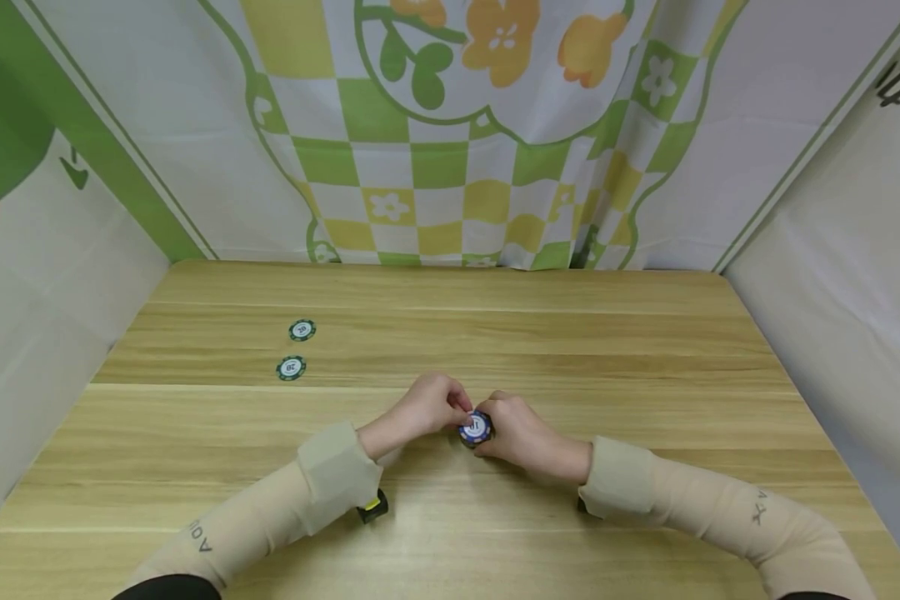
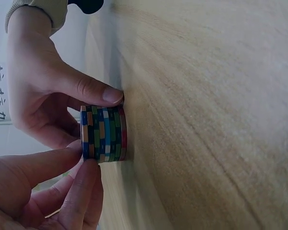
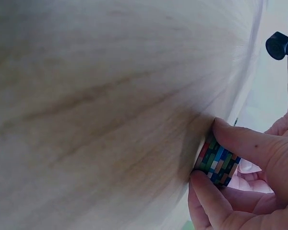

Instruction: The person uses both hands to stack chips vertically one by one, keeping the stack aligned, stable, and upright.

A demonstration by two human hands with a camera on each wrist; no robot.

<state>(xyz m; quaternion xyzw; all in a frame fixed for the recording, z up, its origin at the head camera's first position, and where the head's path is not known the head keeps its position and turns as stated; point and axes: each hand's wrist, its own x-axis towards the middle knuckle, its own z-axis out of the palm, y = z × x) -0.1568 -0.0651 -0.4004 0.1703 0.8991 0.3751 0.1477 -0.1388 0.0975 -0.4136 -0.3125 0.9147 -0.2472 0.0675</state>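
pinching top chip (image 1: 477, 429), left fingers (image 2: 80, 194); gripping stack (image 2: 106, 132), right fingers (image 3: 210, 194).

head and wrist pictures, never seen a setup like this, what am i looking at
There's no robot here, just a person's bare hands. The wide picture comes from a camera worn on the head, looking down at a wooden table. The two sideways-looking pictures come from cameras on each wrist. The right hand grips a stack of chips by its sides, while the left hand pinches at its top edge. A blue chip tops the stack. Two green chips lie flat toward the person's left.
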